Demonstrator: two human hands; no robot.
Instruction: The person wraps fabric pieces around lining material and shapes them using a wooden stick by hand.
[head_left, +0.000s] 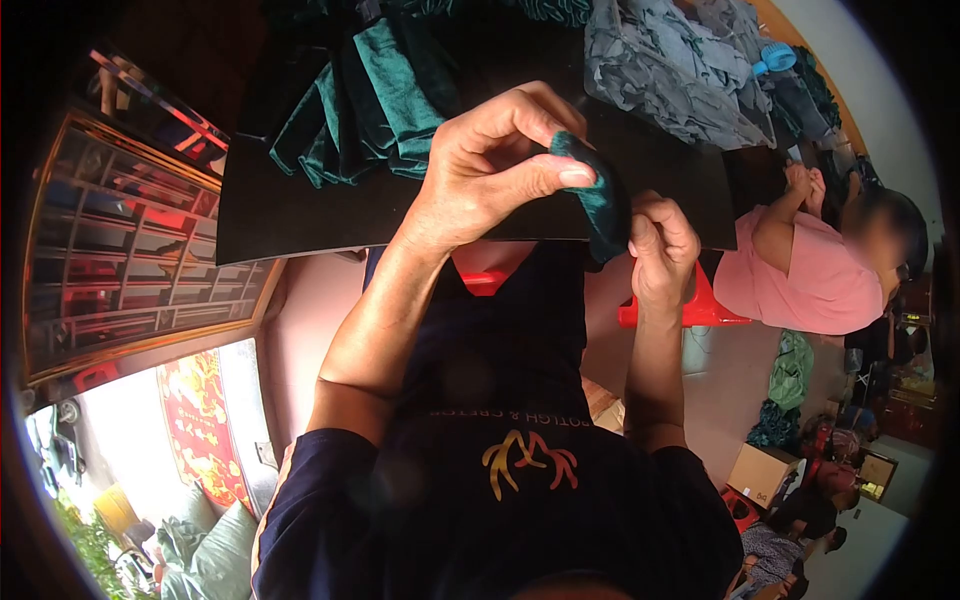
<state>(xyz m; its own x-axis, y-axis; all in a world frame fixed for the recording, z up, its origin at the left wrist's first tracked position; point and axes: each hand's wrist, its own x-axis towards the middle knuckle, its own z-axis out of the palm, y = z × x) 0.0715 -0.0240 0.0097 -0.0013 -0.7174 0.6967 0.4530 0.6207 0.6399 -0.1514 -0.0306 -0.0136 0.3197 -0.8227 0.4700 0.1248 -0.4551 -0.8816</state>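
Note:
A narrow piece of dark green velvet fabric [604,208] hangs in a curve between my two hands, above the near edge of the black table [300,215]. My left hand [475,175] pinches its upper end between thumb and forefinger. At the lower end, my right hand [662,245] is closed with curled fingers, thumb against the edge of the fabric. Several green velvet strips [400,90] lie side by side on the table, beyond my left hand.
A heap of grey-blue fabric pieces [670,75] covers the table's far right, with a small blue fan [774,59] beside it. A person in a pink top [800,270] sits at right. Red stools [700,305] and a cardboard box [763,473] stand nearby.

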